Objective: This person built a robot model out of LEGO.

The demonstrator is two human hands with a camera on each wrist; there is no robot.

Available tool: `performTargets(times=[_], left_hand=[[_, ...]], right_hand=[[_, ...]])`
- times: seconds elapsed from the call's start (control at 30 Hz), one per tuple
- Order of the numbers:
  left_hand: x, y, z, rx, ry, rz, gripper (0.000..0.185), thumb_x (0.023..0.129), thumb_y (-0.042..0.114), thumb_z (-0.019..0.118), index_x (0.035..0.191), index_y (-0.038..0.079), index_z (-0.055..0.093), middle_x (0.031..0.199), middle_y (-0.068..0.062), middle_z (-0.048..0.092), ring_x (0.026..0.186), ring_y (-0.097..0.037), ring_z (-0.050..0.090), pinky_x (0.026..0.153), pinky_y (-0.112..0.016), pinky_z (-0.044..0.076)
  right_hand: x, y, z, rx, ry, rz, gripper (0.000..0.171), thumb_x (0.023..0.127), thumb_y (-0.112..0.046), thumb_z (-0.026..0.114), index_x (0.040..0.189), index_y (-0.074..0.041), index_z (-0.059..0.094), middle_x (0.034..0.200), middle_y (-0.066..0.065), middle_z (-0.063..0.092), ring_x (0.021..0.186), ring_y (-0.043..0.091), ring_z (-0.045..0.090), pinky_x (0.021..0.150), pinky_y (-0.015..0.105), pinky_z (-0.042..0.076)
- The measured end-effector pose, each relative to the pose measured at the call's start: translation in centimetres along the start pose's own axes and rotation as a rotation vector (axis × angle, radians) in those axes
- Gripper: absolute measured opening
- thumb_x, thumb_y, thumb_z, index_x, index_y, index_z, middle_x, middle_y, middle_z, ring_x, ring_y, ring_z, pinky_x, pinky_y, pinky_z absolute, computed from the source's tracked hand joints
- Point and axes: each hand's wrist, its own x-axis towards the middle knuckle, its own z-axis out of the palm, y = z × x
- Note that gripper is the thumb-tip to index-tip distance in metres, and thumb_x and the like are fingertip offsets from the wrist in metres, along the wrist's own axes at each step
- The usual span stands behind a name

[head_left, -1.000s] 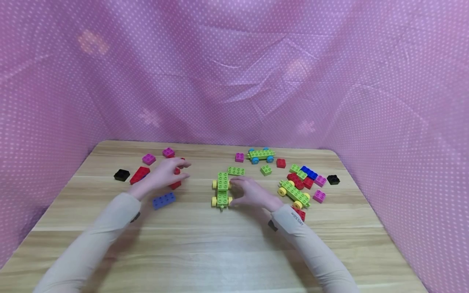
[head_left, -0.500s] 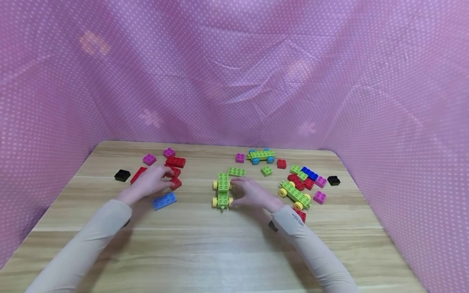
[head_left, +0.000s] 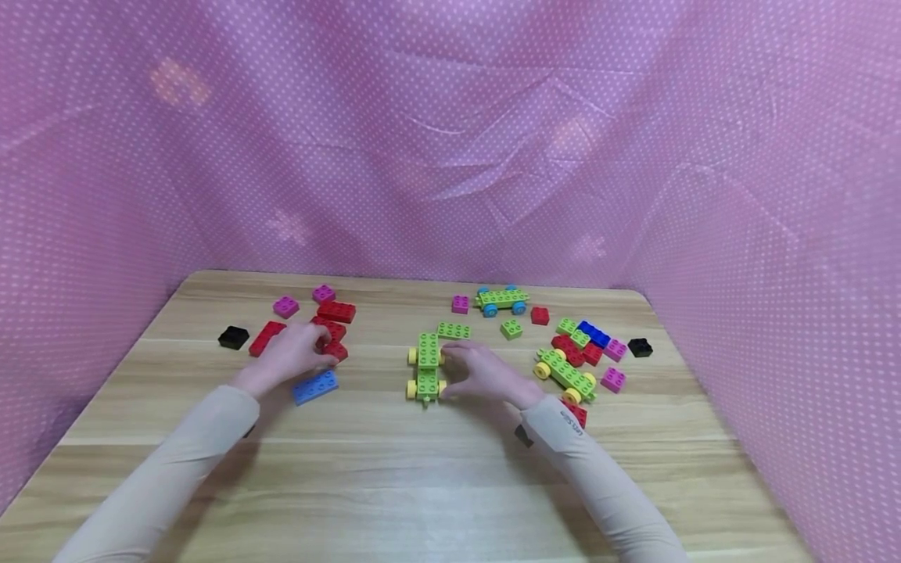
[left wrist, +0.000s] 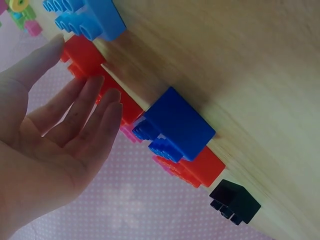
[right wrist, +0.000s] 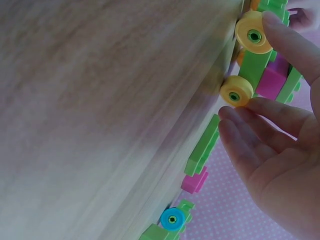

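My left hand (head_left: 287, 357) reaches around a small red brick (head_left: 335, 351), its thumb and fingertips right at the brick's edges with the fingers loosely bent. In the left wrist view a dark blue brick (left wrist: 181, 125) stands closest behind those fingers. A blue eight-stud brick (head_left: 315, 387) lies in front of this hand. At the middle, a green toy car (head_left: 427, 367) on yellow wheels carries a magenta brick (right wrist: 273, 77) with a green brick on top. My right hand (head_left: 486, 375) holds it from the right, thumb on one wheel (right wrist: 253, 34) and index finger against the other.
More red bricks (head_left: 336, 312), magenta bricks (head_left: 285, 306) and a black brick (head_left: 234, 337) lie at left. Beyond the car is a flat green brick (head_left: 454, 331). A blue-wheeled car (head_left: 501, 298) stands at the back, and another yellow-wheeled car (head_left: 565, 374) sits among several bricks at right.
My left hand has come down and back to the left, from above the red bricks to the nearest small red one. My right hand stays at the toy car.
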Motion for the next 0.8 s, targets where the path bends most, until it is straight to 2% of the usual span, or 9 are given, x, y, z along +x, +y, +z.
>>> performTargets(times=[0.3, 0.47, 0.7, 0.8], left_hand=[[-0.1, 0.0, 0.1, -0.004, -0.006, 0.000, 0.038, 0.084, 0.021, 0.078, 0.113, -0.002, 0.068, 0.100, -0.017, 0.071, 0.080, -0.022, 0.059, 0.076, -0.041, 0.058], [-0.2, 0.3, -0.4, -0.036, -0.008, -0.003, 0.039, 0.086, 0.018, 0.075, 0.118, -0.003, 0.067, 0.105, -0.019, 0.071, 0.081, -0.022, 0.062, 0.072, -0.039, 0.058], [-0.3, 1.8, -1.6, -0.063, 0.068, 0.078, 0.040, 0.087, 0.018, 0.075, 0.121, -0.001, 0.067, 0.114, -0.020, 0.072, 0.099, -0.031, 0.067, 0.090, -0.053, 0.055], [-0.1, 2.7, -1.8, -0.062, 0.085, 0.118, 0.039, 0.086, 0.019, 0.076, 0.120, 0.001, 0.068, 0.113, -0.017, 0.073, 0.096, -0.028, 0.068, 0.088, -0.050, 0.055]], right_hand=[[0.1, 0.3, 0.2, -0.002, 0.004, -0.013, 0.082, 0.077, -0.035, 0.084, 0.146, -0.009, 0.047, 0.155, 0.010, 0.044, 0.145, 0.028, 0.041, 0.121, 0.046, 0.033], [0.0, 0.4, 0.3, -0.003, 0.004, -0.022, 0.083, 0.077, -0.036, 0.084, 0.146, -0.008, 0.047, 0.155, 0.010, 0.044, 0.145, 0.028, 0.040, 0.121, 0.046, 0.033], [0.0, 0.6, 0.3, -0.009, -0.002, -0.025, 0.085, 0.077, -0.037, 0.084, 0.147, -0.008, 0.046, 0.155, 0.010, 0.044, 0.145, 0.028, 0.041, 0.121, 0.045, 0.033], [0.0, 0.7, 0.4, -0.012, 0.000, -0.031, 0.084, 0.077, -0.037, 0.084, 0.146, -0.008, 0.046, 0.155, 0.010, 0.044, 0.145, 0.028, 0.041, 0.121, 0.045, 0.033]])
